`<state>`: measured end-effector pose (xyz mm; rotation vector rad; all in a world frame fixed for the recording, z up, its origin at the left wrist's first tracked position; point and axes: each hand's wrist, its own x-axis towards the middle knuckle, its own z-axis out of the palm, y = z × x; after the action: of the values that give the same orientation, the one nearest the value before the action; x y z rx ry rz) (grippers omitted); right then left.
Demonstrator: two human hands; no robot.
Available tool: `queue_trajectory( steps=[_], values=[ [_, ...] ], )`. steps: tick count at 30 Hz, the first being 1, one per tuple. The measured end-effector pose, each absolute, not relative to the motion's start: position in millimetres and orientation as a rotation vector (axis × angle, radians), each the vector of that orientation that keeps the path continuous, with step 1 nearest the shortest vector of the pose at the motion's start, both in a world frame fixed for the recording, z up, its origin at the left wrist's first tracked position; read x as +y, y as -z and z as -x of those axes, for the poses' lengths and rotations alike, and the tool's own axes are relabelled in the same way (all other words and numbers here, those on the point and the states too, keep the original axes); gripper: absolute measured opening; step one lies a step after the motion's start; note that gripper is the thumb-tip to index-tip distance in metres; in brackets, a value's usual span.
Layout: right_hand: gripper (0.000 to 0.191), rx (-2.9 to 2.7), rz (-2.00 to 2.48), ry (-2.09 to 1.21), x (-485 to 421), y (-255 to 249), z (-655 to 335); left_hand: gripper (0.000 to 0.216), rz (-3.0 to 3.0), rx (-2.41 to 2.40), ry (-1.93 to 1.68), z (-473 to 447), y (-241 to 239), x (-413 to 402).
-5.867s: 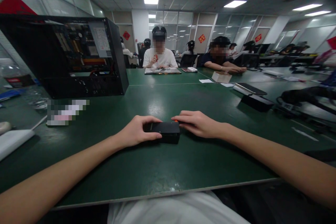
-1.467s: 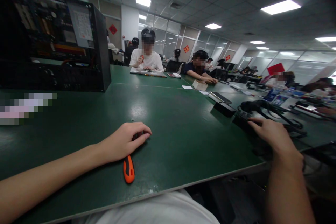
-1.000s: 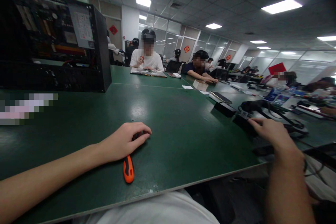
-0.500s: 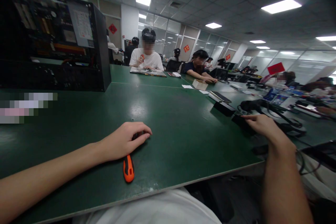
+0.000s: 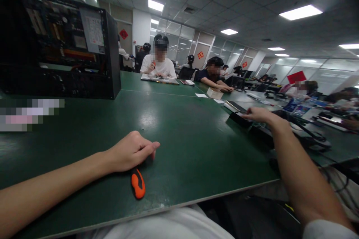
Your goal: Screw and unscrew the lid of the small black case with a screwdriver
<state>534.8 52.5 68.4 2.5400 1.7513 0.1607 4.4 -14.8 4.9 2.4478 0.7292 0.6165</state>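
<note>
My left hand (image 5: 133, 152) rests on the green table (image 5: 179, 149) with its fingers curled in. From under its palm sticks out the orange and black handle of a screwdriver (image 5: 138, 185), pointing toward me; the shaft is hidden under the hand. On the right, my right hand (image 5: 260, 115) reaches out over the black boxes, fingers together. Its fingertips are at the upper edge of a black box (image 5: 238, 120), close to a flat dark device (image 5: 235, 106). Whatever they may hold is too small to make out.
At the left stands an open black computer case (image 5: 112, 56). A small light box (image 5: 214, 93) and white papers (image 5: 201, 95) lie farther back. Black cables (image 5: 311, 129) are heaped beyond my right arm. Across the table, a co-worker in a white shirt (image 5: 148, 63) works on a flat panel (image 5: 159, 79).
My right hand has moved left and farther out, to the nearer black box. My left fingers have curled in more, and the screwdriver handle has turned and shifted slightly toward me.
</note>
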Motion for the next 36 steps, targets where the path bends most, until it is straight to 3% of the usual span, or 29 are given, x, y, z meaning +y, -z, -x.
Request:
queue_trajectory(
  steps=[4, 7, 12, 17, 19, 23, 25, 30, 36],
  values=[
    [0.017, 1.772, -2.421, -0.163, 68.3, -62.8, -498.6, 0.084, -2.422, 0.539, -0.530, -0.3, -7.7, -15.2],
    [0.015, 1.953, -2.270, -0.195, 66.7, -60.0, -449.7, 0.087, -2.332, 0.453, -0.527, 2.6, -8.9, -13.3],
    [0.026, 2.500, -1.817, -0.091, 37.8, -54.3, -330.0, 0.089, -2.037, 0.648, -0.835, 7.4, -13.4, -7.9],
    [0.021, 3.013, -1.205, -0.089, -5.5, -35.6, -232.1, 0.088, -1.796, 0.884, -1.197, 11.0, -22.5, -5.8],
    [0.028, 3.141, -1.085, -0.103, -16.4, -23.9, -213.1, 0.085, -1.730, 0.927, -1.307, 10.7, -23.5, -4.2],
    [0.063, 3.534, -0.878, -0.258, -22.2, -4.2, -199.5, 0.079, -1.664, 0.986, -1.499, 4.8, -20.4, -2.0],
    [0.070, 3.672, -0.743, -0.366, -21.5, -0.4, -198.9, 0.078, -1.687, 1.016, -1.542, -0.2, -17.4, -3.1],
    [0.037, 3.679, -0.567, -0.537, -21.7, -3.3, -200.3, 0.073, -1.833, 1.017, -1.578, -9.5, -8.3, -7.8],
    [0.032, 3.710, -0.452, -0.557, -22.9, -4.1, -198.5, 0.068, -2.007, 1.001, -1.609, -10.3, -0.7, -9.3]
  ],
)
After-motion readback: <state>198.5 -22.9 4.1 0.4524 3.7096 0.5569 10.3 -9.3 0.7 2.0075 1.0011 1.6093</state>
